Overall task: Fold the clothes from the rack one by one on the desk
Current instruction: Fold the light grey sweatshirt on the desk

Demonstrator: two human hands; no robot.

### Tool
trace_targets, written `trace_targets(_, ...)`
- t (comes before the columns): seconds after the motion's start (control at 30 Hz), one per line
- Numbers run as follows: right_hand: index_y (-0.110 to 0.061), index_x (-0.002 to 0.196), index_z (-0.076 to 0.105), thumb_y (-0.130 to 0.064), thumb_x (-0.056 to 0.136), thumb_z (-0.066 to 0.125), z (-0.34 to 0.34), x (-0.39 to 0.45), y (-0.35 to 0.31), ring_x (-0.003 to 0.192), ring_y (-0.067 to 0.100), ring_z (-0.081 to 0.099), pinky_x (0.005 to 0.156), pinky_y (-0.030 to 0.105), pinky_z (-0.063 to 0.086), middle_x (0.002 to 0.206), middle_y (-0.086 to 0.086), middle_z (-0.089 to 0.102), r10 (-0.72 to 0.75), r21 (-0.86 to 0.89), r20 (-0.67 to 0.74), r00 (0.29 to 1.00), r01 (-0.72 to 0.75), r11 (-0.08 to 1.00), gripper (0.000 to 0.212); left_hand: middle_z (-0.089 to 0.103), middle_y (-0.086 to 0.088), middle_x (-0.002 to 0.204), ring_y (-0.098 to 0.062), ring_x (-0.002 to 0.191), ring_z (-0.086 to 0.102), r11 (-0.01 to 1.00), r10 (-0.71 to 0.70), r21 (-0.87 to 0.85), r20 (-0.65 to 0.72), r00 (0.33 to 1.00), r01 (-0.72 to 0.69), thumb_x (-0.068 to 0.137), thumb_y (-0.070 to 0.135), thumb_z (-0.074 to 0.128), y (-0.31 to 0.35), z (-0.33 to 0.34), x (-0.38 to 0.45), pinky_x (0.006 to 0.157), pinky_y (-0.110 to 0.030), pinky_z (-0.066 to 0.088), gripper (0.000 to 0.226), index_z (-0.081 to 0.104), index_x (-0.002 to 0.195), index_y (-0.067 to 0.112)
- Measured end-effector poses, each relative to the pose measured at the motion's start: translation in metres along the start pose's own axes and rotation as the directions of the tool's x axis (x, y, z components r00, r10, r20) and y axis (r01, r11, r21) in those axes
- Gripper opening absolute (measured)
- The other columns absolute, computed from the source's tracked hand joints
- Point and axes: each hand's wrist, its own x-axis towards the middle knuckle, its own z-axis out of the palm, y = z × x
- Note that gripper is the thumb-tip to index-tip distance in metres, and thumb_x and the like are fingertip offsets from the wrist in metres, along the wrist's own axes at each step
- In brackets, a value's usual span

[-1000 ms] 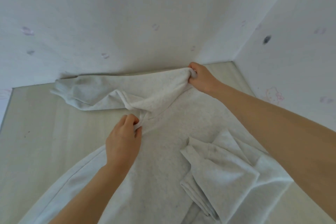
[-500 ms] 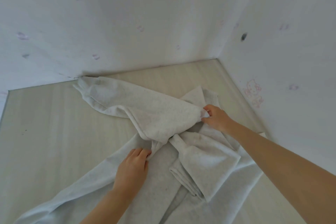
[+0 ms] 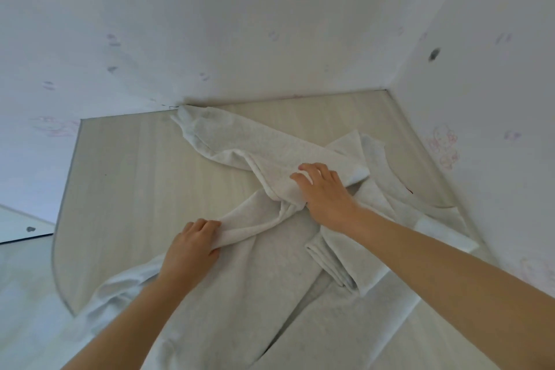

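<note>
**Sweatshirt, fold in progress**

Item: pale grey sweatshirt (image 3: 270, 294), lying on the table (image 3: 126, 177), hem hanging off the near edge.
Done: one sleeve (image 3: 336, 261) folded across the body.
Left: far sleeve (image 3: 240, 141) still trails to the wall; body unfolded; rack not in view.
Left hand (image 3: 192, 249): grips the side edge, fingers curled.
Right hand (image 3: 324, 192): palm down, fingers spread, pressing the bunched shoulder.

A pale heather-grey sweatshirt (image 3: 270, 294), finely flecked and otherwise plain, lies on a light beige worktop (image 3: 135, 174) with faint wood-grain streaks. White walls (image 3: 240, 24) behind carry scattered grey-purple smudges, faded pink scribbles and one dark grey spot.
</note>
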Motion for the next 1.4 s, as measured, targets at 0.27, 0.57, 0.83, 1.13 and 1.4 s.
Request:
trace_targets(0.27,-0.011,0.119,0.057,-0.004,0.081,0.043,0.012,0.000,-0.069,0.114,0.032,0.052,0.091,0.042,0.045,0.120,0.008,0.058,-0.426,-0.152,0.142,0.894,0.445,0.883,0.042,0.059,-0.001,0.117,-0.026,0.104,0.058,0.963,-0.248,0.094,-0.045,0.968,0.251,0.087,0.009,0.056,-0.073,-0.031,-0.038,0.077,-0.038,0.050,0.042,0.056,0.128,0.021)
trace_targets(0.57,-0.016,0.072,0.064,-0.004,0.038,0.085,-0.017,0.014,-0.068,0.063,0.023,0.058,0.063,0.038,0.044,0.062,0.000,0.060,-0.236,-0.353,0.164,0.958,0.280,0.893,0.041,0.066,-0.008,0.102,-0.030,0.081,0.063,0.977,-0.049,0.193,-0.229,0.972,0.094,0.076,-0.005,0.068,-0.077,-0.050,-0.072,0.056,-0.036,0.050,0.052,0.057,0.124,0.013)
trace_targets(0.83,-0.020,0.083,0.071,-0.004,0.054,0.086,-0.047,-0.017,-0.052,0.074,0.024,0.060,0.073,0.043,0.044,0.078,0.001,0.064,-0.285,-0.323,-0.036,0.958,0.258,0.911,0.036,0.050,-0.001,0.096,-0.016,0.071,0.052,0.962,0.161,0.241,-0.112,0.981,-0.130,0.054,0.001,0.086,-0.063,-0.043,-0.102,0.046,-0.021,0.044,0.095,0.044,0.137,0.022)
trace_targets(1.13,-0.022,0.115,0.063,-0.014,0.091,0.057,0.000,-0.071,-0.052,0.112,0.021,0.050,0.090,0.035,0.039,0.114,-0.001,0.061,-0.194,-0.194,0.338,0.921,0.270,0.943,0.026,0.046,0.005,0.102,-0.005,0.068,0.043,0.891,0.276,0.306,0.222,0.935,-0.335,0.052,0.016,0.090,-0.041,-0.005,-0.142,0.049,-0.017,0.038,0.107,0.038,0.144,0.036)
trace_targets(1.4,-0.015,0.124,0.061,-0.020,0.101,0.042,-0.009,-0.064,-0.054,0.105,0.017,0.060,0.091,0.027,0.047,0.121,0.002,0.063,-0.109,0.227,0.489,0.865,-0.005,0.974,0.031,0.038,0.008,0.123,-0.014,0.107,0.051,0.995,0.050,0.049,0.489,0.871,-0.084,0.087,0.025,0.056,-0.009,-0.009,-0.110,0.088,-0.024,0.043,0.058,0.037,0.141,0.037)
